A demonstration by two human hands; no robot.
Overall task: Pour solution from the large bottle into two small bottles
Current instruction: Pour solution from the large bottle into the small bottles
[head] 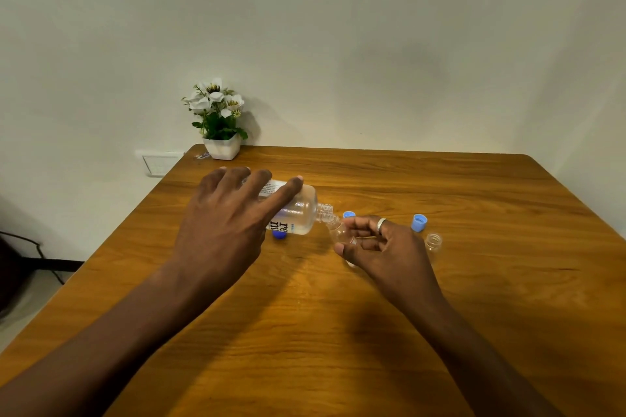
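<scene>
Filling the small bottle (338, 233) mouth to mouth.
My left hand (230, 223) grasps the large bottle (299, 213), tipped rightward, its neck meeting the small bottle pinched in my right hand (381, 244). I'd tilt slowly and keep the mouths aligned. The second bottle (433, 242) stands open just right of that grip.

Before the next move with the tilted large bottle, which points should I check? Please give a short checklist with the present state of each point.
1. The large bottle is uncapped and tilted: ok.
2. The left hand grips the large bottle: ok.
3. The right hand holds the small bottle below the spout: ok.
4. The two mouths meet: ok, they appear to touch.
5. Liquid level inside the small bottle: cannot tell.
6. The second small bottle stands open and upright on the table: ok.
</scene>
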